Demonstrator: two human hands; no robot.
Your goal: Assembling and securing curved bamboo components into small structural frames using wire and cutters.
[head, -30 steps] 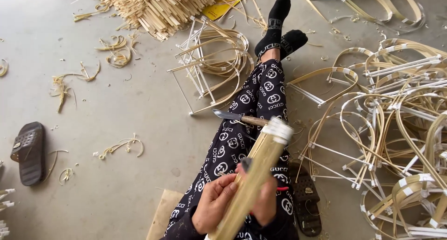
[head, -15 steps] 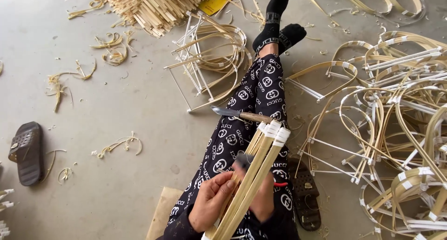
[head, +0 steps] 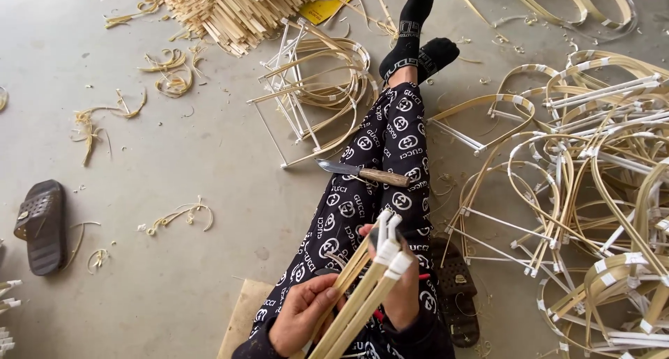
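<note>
Down on the grey concrete floor (head: 209,171) sits the person, legs in black patterned trousers (head: 369,185) stretched away from the camera, and both hands are busy with a bundle of pale bamboo strips with white-taped ends (head: 373,275) that slants up from the near edge over the lap. The left hand (head: 303,317) is curled around the lower part of the bundle, fingers wrapped and gripping, while the right hand (head: 401,289) closes on it from the other side, higher up near the taped tips, so the strips stay gathered and fan only slightly at the top. A short knife with a wooden handle and grey blade (head: 362,172) lies across the thighs just beyond, blade pointing left (parked within easy reach, I'd say, and flat so it will not roll). On the right, a tangle of bent bamboo frames with white-taped joints (head: 592,185) spreads over the floor; one more bent frame (head: 313,87) rests on the far left side of the legs. At the far edge is a heap of straight cut bamboo sticks (head: 230,7), and under it pokes a flat yellow sheet (head: 327,9), its print too small to tell. A dark rubber slipper (head: 43,226) lies at near left among curled bamboo shavings (head: 178,216), its partner, a second dark slipper (head: 456,289), beside the right hip, and a piece of brown cardboard (head: 240,317) is under the sitter.
</note>
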